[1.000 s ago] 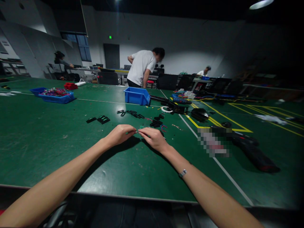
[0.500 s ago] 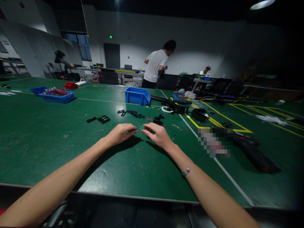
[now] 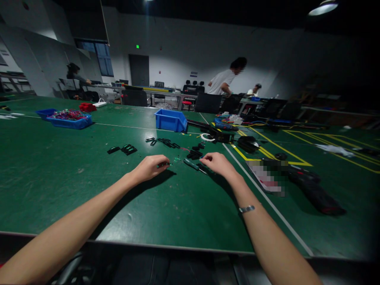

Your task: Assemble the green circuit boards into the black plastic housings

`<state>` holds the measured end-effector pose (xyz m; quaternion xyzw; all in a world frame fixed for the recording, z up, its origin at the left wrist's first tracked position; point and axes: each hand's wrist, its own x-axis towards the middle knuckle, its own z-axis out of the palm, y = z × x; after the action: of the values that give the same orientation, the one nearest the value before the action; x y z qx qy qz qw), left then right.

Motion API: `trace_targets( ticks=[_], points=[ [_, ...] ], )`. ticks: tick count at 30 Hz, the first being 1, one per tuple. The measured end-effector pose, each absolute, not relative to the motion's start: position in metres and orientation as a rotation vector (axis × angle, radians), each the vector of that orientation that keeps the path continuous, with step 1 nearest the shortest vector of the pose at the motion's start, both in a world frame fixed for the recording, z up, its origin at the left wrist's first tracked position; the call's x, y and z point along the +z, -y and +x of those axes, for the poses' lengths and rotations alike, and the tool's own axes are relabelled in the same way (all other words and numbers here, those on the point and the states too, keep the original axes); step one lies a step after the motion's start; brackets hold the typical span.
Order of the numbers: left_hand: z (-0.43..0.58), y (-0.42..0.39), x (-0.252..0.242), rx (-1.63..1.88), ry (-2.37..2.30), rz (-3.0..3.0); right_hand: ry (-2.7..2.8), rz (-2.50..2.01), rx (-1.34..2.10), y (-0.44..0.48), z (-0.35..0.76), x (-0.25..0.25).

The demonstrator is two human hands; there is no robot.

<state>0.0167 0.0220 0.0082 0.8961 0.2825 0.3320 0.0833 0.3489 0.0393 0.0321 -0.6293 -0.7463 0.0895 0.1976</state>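
Note:
My left hand (image 3: 149, 167) rests on the green table (image 3: 59, 166), its fingers pinched on a small green part that pokes out at the fingertips. My right hand (image 3: 216, 163) lies further right, fingers curled by small red and blue wires; what they hold, if anything, I cannot make out. A green-handled screwdriver (image 3: 192, 165) lies on the table between the two hands. Small black parts (image 3: 196, 152) sit just beyond it.
Black connector pieces (image 3: 126, 149) lie to the left, a blue bin (image 3: 171, 120) behind, a blue tray of parts (image 3: 69, 118) far left. A dark power tool (image 3: 314, 192) lies at right. People stand and sit at the far tables.
My right hand has left my left hand and moved right and away, uncovering the screwdriver on the table. The person in the white shirt has walked to the right.

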Motion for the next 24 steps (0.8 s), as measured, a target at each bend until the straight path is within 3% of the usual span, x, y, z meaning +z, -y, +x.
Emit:
trace_targets(
  ticks=[12, 24],
  points=[
    [0.02, -0.02, 0.007, 0.928, -0.894, 2.645, 2.179, -1.787, 0.249, -0.04, 0.339, 0.028],
    [0.019, -0.017, 0.015, 1.0, -0.88, 2.582, 2.187, -1.089, 0.338, -0.005, 0.278, 0.024]
  ],
)
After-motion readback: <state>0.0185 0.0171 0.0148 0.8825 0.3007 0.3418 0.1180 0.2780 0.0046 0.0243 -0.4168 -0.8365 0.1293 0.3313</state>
